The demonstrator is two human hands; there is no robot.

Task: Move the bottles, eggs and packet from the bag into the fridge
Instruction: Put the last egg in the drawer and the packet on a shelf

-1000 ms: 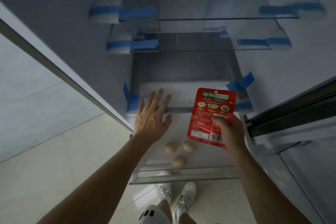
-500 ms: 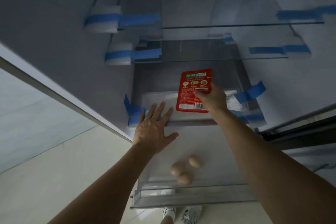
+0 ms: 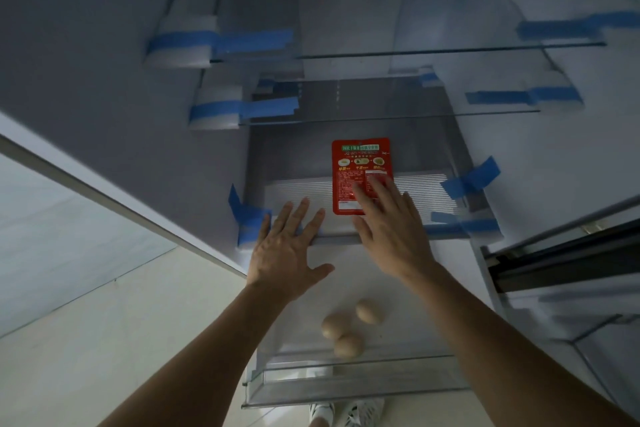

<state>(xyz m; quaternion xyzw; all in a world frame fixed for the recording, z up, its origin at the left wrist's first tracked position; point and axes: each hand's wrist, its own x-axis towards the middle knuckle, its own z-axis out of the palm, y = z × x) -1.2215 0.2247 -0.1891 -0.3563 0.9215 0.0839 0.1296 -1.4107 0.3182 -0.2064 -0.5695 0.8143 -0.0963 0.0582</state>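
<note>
A red packet (image 3: 358, 166) lies flat on the ribbed shelf (image 3: 298, 189) inside the fridge. My right hand (image 3: 391, 229) hovers over its near end with straight, spread fingers, the fingertips over the packet's lower part. My left hand (image 3: 287, 250) rests flat with spread fingers on the shelf's front edge, left of the packet. Three brown eggs (image 3: 343, 329) lie together in the pulled-out clear drawer (image 3: 346, 388) below both hands. No bottles or bag are in view.
Two glass shelves (image 3: 415, 52) sit above, held with blue tape (image 3: 252, 40) and white foam blocks. The fridge's left wall (image 3: 104, 80) and the right door frame (image 3: 561, 253) bound the opening. My shoes (image 3: 346, 412) stand on pale floor tiles below the drawer.
My right hand carried the packet from over the drawer up onto the ribbed shelf and let it go; its fingers are now straight. My left hand stayed at the shelf edge.
</note>
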